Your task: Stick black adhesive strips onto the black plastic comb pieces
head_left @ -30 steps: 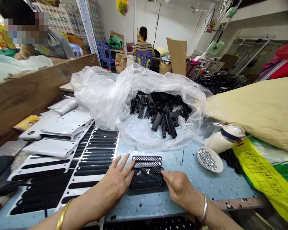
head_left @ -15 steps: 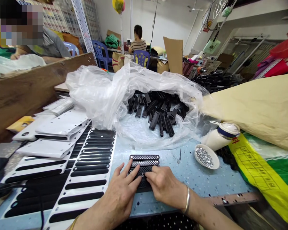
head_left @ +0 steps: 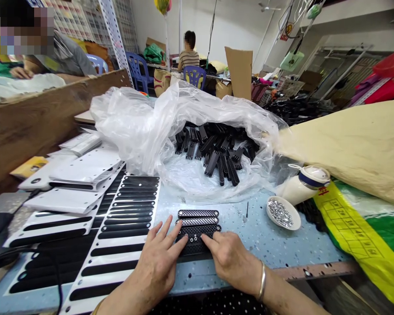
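Between my splayed left hand [head_left: 159,257], gripping nothing, and half-curled right hand [head_left: 229,257], hold unclear, loose rings [head_left: 191,239] could scatter if nudged.

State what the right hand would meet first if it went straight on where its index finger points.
The right hand would likely meet the small silver rings on the black textured strips first; depth there is unclear.

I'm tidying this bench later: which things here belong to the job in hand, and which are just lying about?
Likely part of the job:
Black textured strips, at the fingertips of the left hand and right hand
Small metal rings on them
White bowl of metal pieces
Black pieces in the plastic bag

Apparently just lying about:
Cream flask
Yellow box
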`<state>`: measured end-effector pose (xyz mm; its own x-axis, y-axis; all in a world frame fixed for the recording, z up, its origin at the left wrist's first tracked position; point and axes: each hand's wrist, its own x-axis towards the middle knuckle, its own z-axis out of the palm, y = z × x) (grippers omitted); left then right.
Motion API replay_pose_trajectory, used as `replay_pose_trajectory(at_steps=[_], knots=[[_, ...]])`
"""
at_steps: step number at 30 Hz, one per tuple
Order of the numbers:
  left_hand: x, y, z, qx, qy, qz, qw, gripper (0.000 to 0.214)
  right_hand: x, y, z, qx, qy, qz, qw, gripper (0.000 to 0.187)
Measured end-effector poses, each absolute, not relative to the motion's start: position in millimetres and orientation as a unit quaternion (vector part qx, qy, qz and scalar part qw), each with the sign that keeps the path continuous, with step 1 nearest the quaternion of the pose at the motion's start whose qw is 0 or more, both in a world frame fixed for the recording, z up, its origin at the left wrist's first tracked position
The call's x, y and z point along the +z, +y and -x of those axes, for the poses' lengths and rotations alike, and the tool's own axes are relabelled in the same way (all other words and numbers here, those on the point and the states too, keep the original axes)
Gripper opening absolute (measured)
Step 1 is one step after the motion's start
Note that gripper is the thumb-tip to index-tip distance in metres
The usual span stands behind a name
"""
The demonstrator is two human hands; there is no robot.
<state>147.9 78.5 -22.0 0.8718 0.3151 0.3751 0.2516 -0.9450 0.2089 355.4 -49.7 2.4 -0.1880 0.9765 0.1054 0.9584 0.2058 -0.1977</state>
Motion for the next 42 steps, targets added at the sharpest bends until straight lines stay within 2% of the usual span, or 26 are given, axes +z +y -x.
replay_pose_trajectory(at_steps=[3, 7, 15, 19, 36, 42], knots=[[-27.2, 76.8, -150.1, 0.186, 0.128, -0.971, 0.077, 0.061, 5.0, -50.1, -355.5, 0.022, -0.783, 0.618, 0.063, 0.053], [-33.0, 75.5, -153.4, 0.183, 0.11, -0.974, 0.071, 0.06, 9.1, -48.8, -357.0, 0.0, -0.797, 0.603, 0.02, 0.054], [-25.5, 71.6, -153.2, 0.186, 0.129, -0.969, 0.102, 0.056, 15.5, -56.6, -372.9, -0.046, -0.808, 0.587, -0.017, 0.048], [-24.9, 71.6, -151.0, 0.172, 0.127, -0.972, 0.1, 0.063, 23.6, -67.0, -381.7, -0.049, -0.808, 0.585, -0.048, 0.05], [-30.6, 79.9, -127.8, 0.184, 0.127, -0.969, 0.106, 0.069, 22.4, -71.4, -381.1, -0.084, -0.817, 0.562, -0.1, 0.046], [-34.8, 79.9, -124.7, 0.167, 0.13, -0.972, 0.104, 0.072, 20.5, -73.8, -378.9, -0.083, -0.82, 0.553, -0.121, 0.054]])
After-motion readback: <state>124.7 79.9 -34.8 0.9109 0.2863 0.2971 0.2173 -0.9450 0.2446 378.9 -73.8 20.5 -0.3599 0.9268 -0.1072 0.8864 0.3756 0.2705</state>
